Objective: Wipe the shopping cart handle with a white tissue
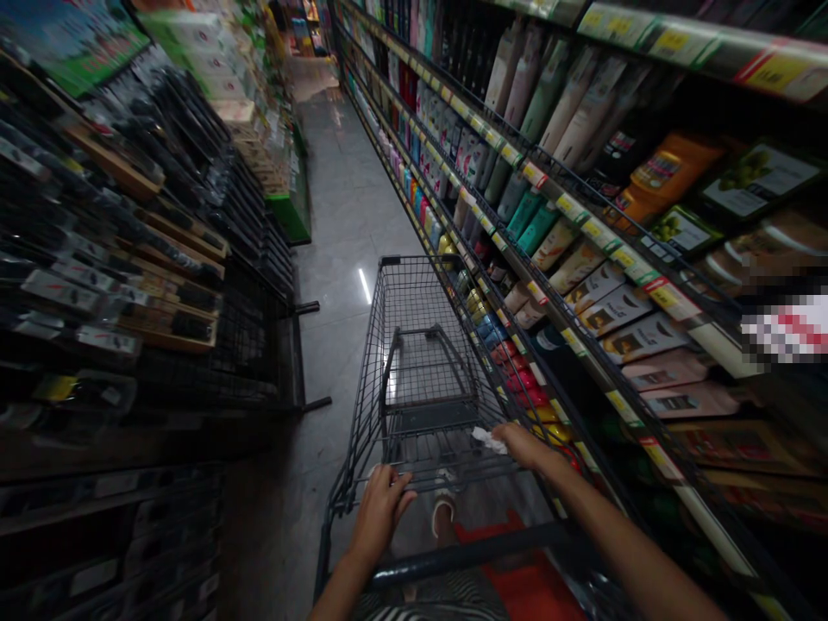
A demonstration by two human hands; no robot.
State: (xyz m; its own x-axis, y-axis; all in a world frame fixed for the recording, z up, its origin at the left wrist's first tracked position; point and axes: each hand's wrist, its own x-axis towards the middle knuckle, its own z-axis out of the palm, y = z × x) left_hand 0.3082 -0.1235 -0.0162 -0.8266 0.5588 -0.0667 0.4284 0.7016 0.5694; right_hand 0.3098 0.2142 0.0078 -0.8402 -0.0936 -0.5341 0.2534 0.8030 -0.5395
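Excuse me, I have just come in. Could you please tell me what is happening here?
A person stands at a shopping cart in a store aisle. The right hand holds a small, white, crumpled piece over the cart's near right side; its material is unclear. The left hand is at the cart's near wires, though I cannot tell if it grips them. Shelves of bottles line the right, and dark packaged goods the left.

The grey tiled floor point(340, 190) carries my wire cart point(430, 417). On my right, long shelves point(719, 342) bear teal bottles point(530, 220), orange containers point(673, 172) and, nearer me, pink packages point(686, 400); price labels point(671, 297) line their front edges.
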